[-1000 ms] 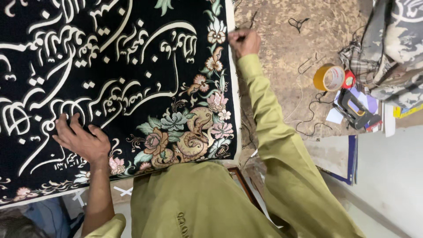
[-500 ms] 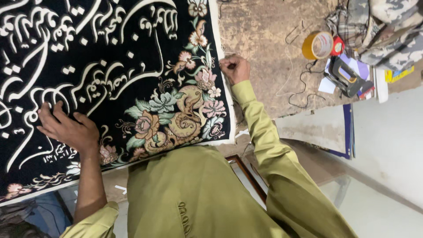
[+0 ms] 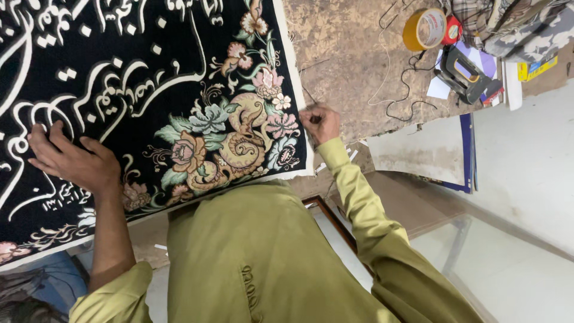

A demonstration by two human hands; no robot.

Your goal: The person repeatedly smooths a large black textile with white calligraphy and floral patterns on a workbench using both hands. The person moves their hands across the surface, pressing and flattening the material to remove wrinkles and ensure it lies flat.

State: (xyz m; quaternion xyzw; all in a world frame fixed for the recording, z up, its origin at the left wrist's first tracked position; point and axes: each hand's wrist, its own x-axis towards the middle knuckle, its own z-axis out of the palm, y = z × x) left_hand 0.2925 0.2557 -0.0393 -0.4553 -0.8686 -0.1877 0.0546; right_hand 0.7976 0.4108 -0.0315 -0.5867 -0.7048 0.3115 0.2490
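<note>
Head view: a black embroidered cloth (image 3: 149, 90) with white script-like ornament and a floral corner in pink, green and gold is spread flat over the left part of a worn brown worktop (image 3: 347, 54). Its pale right border is met by the right hand (image 3: 320, 122), whose fingers are pinched together at the cloth's edge; a thin dark tool seems to be gripped there, though what it is cannot be told. The left hand (image 3: 72, 160) is laid flat on the cloth near its lower left, fingers spread and released, pressing on the white ornament. Both arms are clad in olive-green sleeves, the left one pushed up above the forearm. Further right on the worktop, well apart from the cloth, a roll of yellow tape (image 3: 423, 29) is seen, with a staple gun (image 3: 463, 75) just beside it and a thin dark cord (image 3: 406, 90) looped between them. Folded patterned fabric (image 3: 514, 24) is piled in the upper right corner.
</note>
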